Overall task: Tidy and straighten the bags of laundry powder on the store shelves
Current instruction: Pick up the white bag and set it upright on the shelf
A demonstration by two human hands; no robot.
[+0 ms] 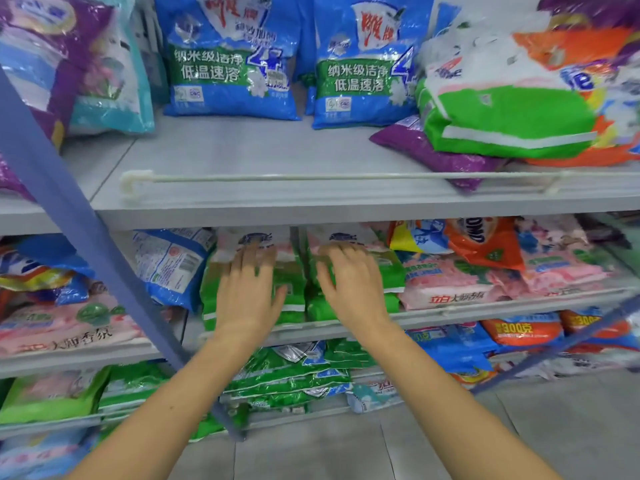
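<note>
Two green and white bags of laundry powder stand side by side on the middle shelf. My left hand (249, 289) lies flat with spread fingers on the left green bag (216, 299). On the right green bag (391, 275) my right hand (349, 282) rests the same way, fingers straight. Both hands are blurred. Above, two blue bags (225, 64) (363, 74) stand upright at the back of the upper shelf (259, 150).
A green, white and orange pile of bags (512, 112) lies on a purple bag (433, 150) at the upper right. Pink bags (460, 289) sit right of my hands, a blue bag (169, 265) left. A blue strap (86, 216) crosses diagonally. Lower shelves hold green bags (287, 375).
</note>
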